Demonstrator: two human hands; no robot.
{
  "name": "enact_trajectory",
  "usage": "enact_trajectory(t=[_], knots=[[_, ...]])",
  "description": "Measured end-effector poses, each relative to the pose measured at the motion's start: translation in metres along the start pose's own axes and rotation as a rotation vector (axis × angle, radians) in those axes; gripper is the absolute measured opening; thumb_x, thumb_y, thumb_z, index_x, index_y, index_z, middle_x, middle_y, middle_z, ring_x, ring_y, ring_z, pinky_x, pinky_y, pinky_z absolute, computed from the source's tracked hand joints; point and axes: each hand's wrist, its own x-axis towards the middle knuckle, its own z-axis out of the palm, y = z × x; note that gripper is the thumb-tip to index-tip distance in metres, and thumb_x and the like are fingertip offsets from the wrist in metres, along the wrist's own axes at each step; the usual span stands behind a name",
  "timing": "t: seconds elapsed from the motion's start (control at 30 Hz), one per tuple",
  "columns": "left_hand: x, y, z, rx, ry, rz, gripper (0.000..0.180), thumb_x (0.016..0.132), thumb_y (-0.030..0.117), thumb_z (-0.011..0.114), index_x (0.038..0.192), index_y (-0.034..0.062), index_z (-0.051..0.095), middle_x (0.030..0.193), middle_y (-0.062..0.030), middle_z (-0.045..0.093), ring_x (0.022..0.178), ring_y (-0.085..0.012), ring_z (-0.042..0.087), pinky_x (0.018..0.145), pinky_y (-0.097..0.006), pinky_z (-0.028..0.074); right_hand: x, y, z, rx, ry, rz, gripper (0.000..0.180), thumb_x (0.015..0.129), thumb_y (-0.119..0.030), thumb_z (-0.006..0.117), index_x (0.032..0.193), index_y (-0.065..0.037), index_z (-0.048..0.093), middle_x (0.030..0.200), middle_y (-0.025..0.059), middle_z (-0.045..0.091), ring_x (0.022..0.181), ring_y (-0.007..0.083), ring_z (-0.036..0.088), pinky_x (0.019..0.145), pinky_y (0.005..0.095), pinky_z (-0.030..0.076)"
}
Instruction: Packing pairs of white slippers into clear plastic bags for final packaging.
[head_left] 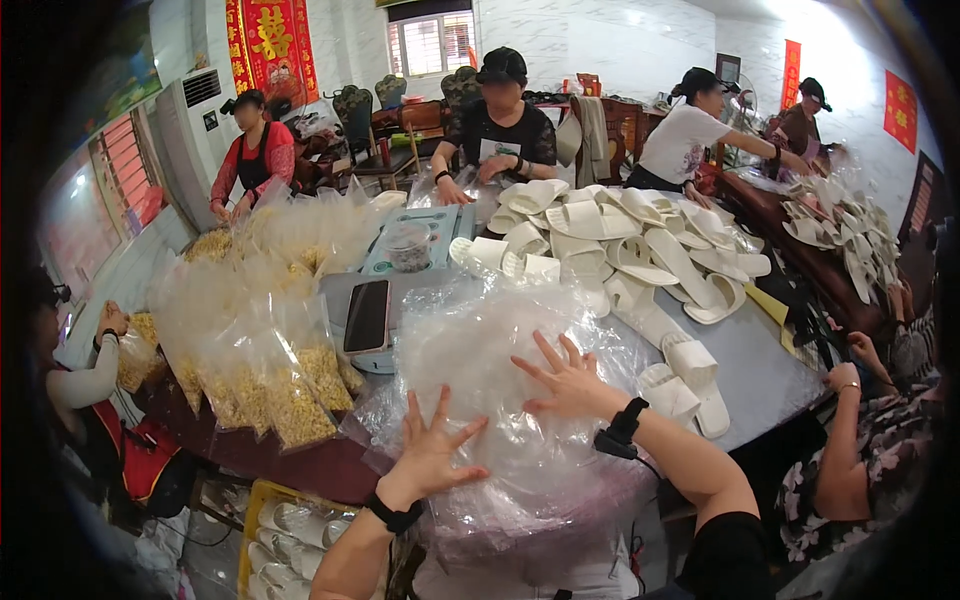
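A stack of clear plastic bags (490, 350) lies before me at the table's near edge, its lower part hanging over toward my lap. My left hand (437, 450) rests on the left side of the stack with its fingers spread. On the upper right of it lies my right hand (570, 378), fingers also spread apart. Neither hand grips anything. Just past the bags, a pile of white slippers (620, 235) covers the right part of the table. A dark-screened phone (367, 316) lies left of the bags.
Bags of small yellow pieces (270, 370) crowd the table's left side. A round clear tub (408, 246) stands on a blue-grey case (440, 225). A yellow crate (250, 530) of slippers sits at lower left. Several people work around the tables; more slippers (850, 225) lie at far right.
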Motion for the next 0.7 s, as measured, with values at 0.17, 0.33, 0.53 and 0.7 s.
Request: enact_trajectory(t=[0.17,0.33,0.53,0.7], knots=[[0.010,-0.004,0.001,-0.003,-0.065,0.009,0.085,0.073,0.080,0.068,0.146,0.0391,0.055,0.170,-0.0183,-0.006,0.143,-0.0652,-0.020,0.108,-0.083,0.009,0.007,0.006,-0.004,0.033,-0.101,0.011,0.086,0.088,-0.073,0.056,0.160,-0.043,0.020,0.171,0.0158,0.000,0.151,0.0567,0.007,0.104,0.0827,0.023],[0.010,-0.004,0.001,-0.034,-0.084,-0.009,0.085,0.074,0.080,0.067,0.147,0.0399,0.052,0.170,-0.0173,-0.006,0.142,-0.0664,-0.020,0.107,-0.083,0.009,0.010,0.008,-0.031,-0.024,-0.236,-0.035,0.087,0.090,-0.069,0.058,0.161,-0.043,0.016,0.170,0.0191,0.001,0.148,0.0618,0.007,0.105,0.0794,0.026],[0.007,-0.006,0.001,-0.026,-0.056,0.062,0.081,0.077,0.074,0.068,0.149,0.0428,0.049,0.170,-0.0162,-0.005,0.142,-0.0679,-0.016,0.107,-0.084,0.009,0.029,-0.007,-0.077,-0.102,-0.124,-0.374,0.081,0.090,-0.038,0.072,0.158,-0.042,0.028,0.167,0.0151,0.022,0.145,0.0434,0.036,0.104,0.0666,0.041],[0.008,-0.009,0.003,0.047,-0.037,0.100,0.080,0.079,0.073,0.068,0.150,0.0438,0.045,0.170,-0.0185,-0.006,0.141,-0.0678,-0.021,0.104,-0.086,0.010,0.069,-0.050,-0.089,-0.396,0.326,-0.659,0.072,0.090,-0.040,0.071,0.154,-0.042,0.038,0.164,0.0010,0.030,0.145,0.0356,0.036,0.109,0.0670,0.035]])
